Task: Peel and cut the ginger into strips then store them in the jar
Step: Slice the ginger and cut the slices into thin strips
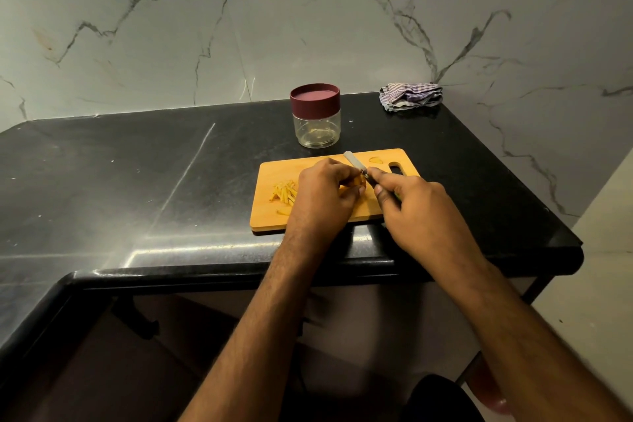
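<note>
Nearest me, two bare forearms reached forward over the edge of a black counter (pixel 137 181) to a wooden board (pixel 274 216). My left hand (pixel 322 195) was curled over a small yellow ginger (pixel 358 186) piece, pinning it to the board; only a sliver of it showed past the fingers. My right hand (pixel 414 212) was closed round the handle of a knife (pixel 354 162), forefinger stretched along the top, and the blade pointed away and left, just beyond the ginger. I could not tell whether the edge touched it.

Left of the left hand lay a small heap of cut strips (pixel 284 191), with a stray bit just in front of it. One thin slice (pixel 376 159) lay at the board's far edge, near its handle slot.

By my judgement the task was about halfway: some ginger was peeled and cut, the piece under my fingers was yet to be cut, and nothing was being stored.

Beyond the board stood the jar (pixel 315 128), clear, with its maroon lid (pixel 315 96) on; it looked nearly empty, perhaps a few scraps at the bottom. Farther right, a striped cloth (pixel 411 96) lay crumpled against the marble wall.
</note>
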